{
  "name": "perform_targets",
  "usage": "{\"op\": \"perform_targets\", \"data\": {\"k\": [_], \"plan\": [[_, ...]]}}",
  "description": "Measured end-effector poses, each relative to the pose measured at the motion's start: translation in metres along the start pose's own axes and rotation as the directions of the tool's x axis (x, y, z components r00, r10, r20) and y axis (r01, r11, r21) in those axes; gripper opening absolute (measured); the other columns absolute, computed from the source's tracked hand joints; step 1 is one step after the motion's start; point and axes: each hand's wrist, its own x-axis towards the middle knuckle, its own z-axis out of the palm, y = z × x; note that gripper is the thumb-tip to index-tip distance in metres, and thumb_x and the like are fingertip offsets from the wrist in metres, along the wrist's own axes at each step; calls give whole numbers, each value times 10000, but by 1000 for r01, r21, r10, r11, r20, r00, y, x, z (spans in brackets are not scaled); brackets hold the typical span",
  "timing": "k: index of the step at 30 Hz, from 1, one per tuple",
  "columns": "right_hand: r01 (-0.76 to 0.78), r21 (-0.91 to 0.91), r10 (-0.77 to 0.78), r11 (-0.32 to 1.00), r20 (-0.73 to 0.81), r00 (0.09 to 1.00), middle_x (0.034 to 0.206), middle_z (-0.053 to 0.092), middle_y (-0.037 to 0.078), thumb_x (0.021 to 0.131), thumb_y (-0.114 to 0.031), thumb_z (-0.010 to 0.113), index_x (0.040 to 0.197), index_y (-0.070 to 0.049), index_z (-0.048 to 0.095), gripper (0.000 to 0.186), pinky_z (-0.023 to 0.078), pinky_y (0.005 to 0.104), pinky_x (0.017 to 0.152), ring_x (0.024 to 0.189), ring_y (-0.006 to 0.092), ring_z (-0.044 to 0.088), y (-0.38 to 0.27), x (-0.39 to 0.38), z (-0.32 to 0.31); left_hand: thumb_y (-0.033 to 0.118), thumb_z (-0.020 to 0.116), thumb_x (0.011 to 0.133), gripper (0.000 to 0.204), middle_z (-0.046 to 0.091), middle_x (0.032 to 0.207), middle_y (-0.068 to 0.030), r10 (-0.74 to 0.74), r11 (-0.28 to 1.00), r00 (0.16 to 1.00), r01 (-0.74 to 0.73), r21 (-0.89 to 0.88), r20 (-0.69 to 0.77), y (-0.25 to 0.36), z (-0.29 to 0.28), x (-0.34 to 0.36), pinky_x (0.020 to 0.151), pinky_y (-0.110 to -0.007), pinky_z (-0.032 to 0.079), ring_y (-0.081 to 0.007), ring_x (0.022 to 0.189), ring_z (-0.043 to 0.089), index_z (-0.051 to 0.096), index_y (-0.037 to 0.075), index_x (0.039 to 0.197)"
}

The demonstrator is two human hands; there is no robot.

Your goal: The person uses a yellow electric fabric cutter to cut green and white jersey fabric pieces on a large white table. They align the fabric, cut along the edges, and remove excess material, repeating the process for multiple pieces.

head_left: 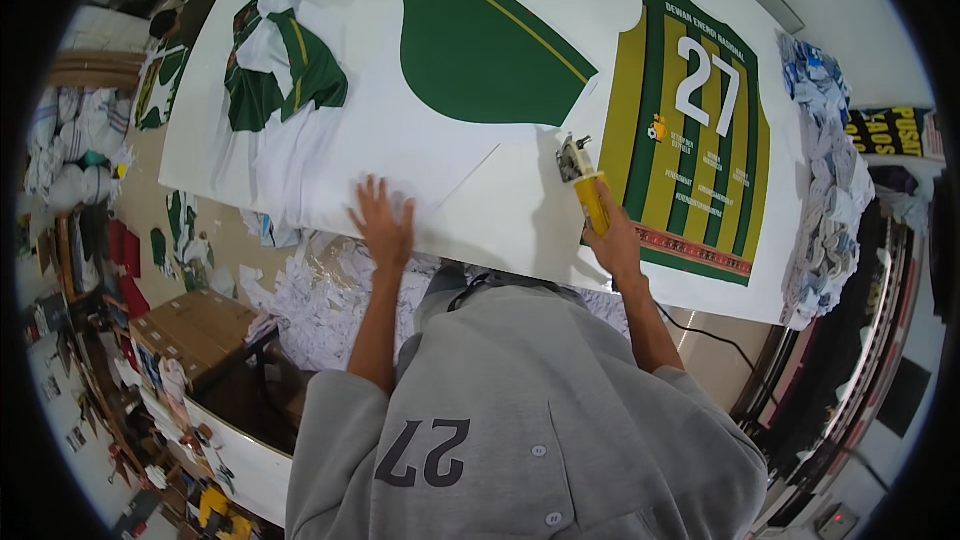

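We see the right hand (612, 240) closed around the yellow body of a small cutting tool (588, 202). The tool is at the front part of the white table (200, 130); its metal head points away from the person, just beside the left edge of a printed shirt panel (650, 120), which is green and olive with white print.

The left hand (385, 225) holds nothing: its palm is down and its fingers stand apart, near the table's front edge. We cannot tell if it presses on the white surface or is slightly above it.

Beyond the hands we find a flat green piece of cloth (480, 55) with a yellow stripe, its pointed corner near the panel. Farther left lies a crumpled green and white cloth (312, 70). A black cable (710, 330) runs beside the right forearm, and paler scraps (330, 310) are heaped below the table's edge.
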Motion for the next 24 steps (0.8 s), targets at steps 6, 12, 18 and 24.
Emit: {"op": "perform_targets", "data": {"k": [6,12,18,24], "plan": [[137,-72,-135,988,29,990,1361,680,257,831,-76,803,1728,-324,384,1020,568,527,1082,1208,488,696,23,50,-37,518,576,1099,800,242,1830,-180,-102,995,991,102,-9,-87,73,28,-15,1346,-690,30,-396,1715,122,377,25,1697],[307,-82,-296,948,127,947,1355,675,260,825,-69,799,1698,-317,435,977,571,516,1078,1205,486,693,46,93,-62,533,571,1098,790,255,1828,-156,-137,982,985,149,115,-100,74,33,-13,1362,-652,58,-363,1716,136,381,55,1698],[438,-181,-383,880,273,882,1312,681,229,838,-71,815,1679,-336,462,950,582,498,1046,1168,473,698,53,134,-91,515,605,1089,760,293,1821,-121,-141,982,980,156,110,-139,71,36,-14,1362,-635,80,-342,1709,181,402,104,1695],[530,-169,-451,831,354,819,1244,688,215,856,-64,828,1673,-339,483,928,583,475,1037,1137,449,709,43,159,-103,505,616,1087,746,328,1810,-109,-143,981,979,159,108,-142,75,35,-14,1358,-631,93,-338,1704,206,416,113,1689]]}}
